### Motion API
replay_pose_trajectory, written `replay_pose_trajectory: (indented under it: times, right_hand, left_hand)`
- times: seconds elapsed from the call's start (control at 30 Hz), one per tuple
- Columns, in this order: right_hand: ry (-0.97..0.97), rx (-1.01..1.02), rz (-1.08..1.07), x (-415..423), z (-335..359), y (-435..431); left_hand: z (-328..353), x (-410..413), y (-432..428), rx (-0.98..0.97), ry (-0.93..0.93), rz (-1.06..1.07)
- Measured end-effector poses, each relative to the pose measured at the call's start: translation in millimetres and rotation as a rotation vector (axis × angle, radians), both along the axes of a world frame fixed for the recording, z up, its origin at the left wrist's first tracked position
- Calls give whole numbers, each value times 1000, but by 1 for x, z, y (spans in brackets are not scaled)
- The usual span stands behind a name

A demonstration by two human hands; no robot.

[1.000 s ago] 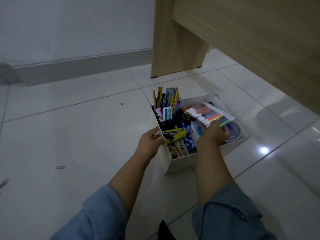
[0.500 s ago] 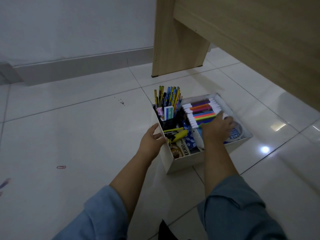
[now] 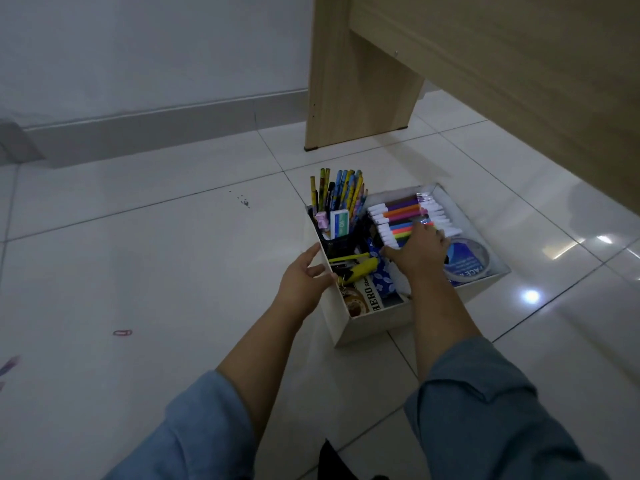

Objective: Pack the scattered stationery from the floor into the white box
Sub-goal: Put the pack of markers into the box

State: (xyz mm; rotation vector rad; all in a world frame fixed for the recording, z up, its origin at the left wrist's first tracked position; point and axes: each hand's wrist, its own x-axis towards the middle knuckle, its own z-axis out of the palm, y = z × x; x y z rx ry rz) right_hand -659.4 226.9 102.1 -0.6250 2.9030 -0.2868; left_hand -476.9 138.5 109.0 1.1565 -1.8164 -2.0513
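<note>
The right hand [image 3: 417, 252], fingers spread flat, presses on the marker set [image 3: 408, 220] lying in the white box [image 3: 374, 323] right of centre; the left hand [image 3: 304, 275], loosely open, steadies the box's left wall. The markers look light and loose (apt to roll), so best gripped across the whole row. A second ago the set was held above the box; now it rests inside.

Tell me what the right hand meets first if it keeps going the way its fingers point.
Probably the set of coloured markers with white caps: the right hand already rests over their near ends.
</note>
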Motion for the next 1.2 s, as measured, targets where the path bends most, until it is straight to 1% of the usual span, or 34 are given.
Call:
replay_pose_trajectory:
  times: [0.07,0.13,0.17,0.2,0.27,0.33,0.47,0.57,0.67,0.77,0.9,0.97,1.03,1.07,1.17,1.2]
  right_hand:
    - [-9,-150,-18,4,-1,6]
    - [87,-380,-123,13,-3,15]
    - [147,-442,-206,16,-4,18]
    - [160,-434,-289,16,-4,21]
    - [62,-317,-370,12,-5,25]
    - [-17,-264,-370,6,-3,28]
    - [-7,-282,-385,3,3,35]
    - [20,-302,-332,7,7,34]
    - [34,-135,-240,7,5,33]
    - [88,-45,-249,3,5,32]
    - [6,53,-197,-3,5,29]
    - [-34,66,-167,-6,2,31]
    - [-42,15,-167,-6,0,33]
    - [-5,-50,-181,-4,-1,33]
    - [257,-362,-238,17,-5,22]
    - [333,-478,-226,28,-5,16]
  left_hand:
    - [0,0,-1,-2,1,0]
    - [0,0,-1,8,5,1]
    - [0,0,-1,14,8,2]
    - [0,-1,-1,17,11,3]
    - [0,-1,-2,19,15,1]
    - [-1,0,-2,22,19,-1]
    - [-1,0,-3,22,23,-1]
    - [-1,-1,-2,19,25,8]
    - [-2,-1,-1,21,33,6]
    - [-3,0,0,21,37,7]
    - [-5,-2,0,26,43,18]
    - [-5,-2,1,29,49,31]
    - [-6,-1,3,15,58,48]
    - [-7,0,5,1,67,62]
    - [-11,6,10,-68,83,120]
    - [-14,9,11,-93,84,151]
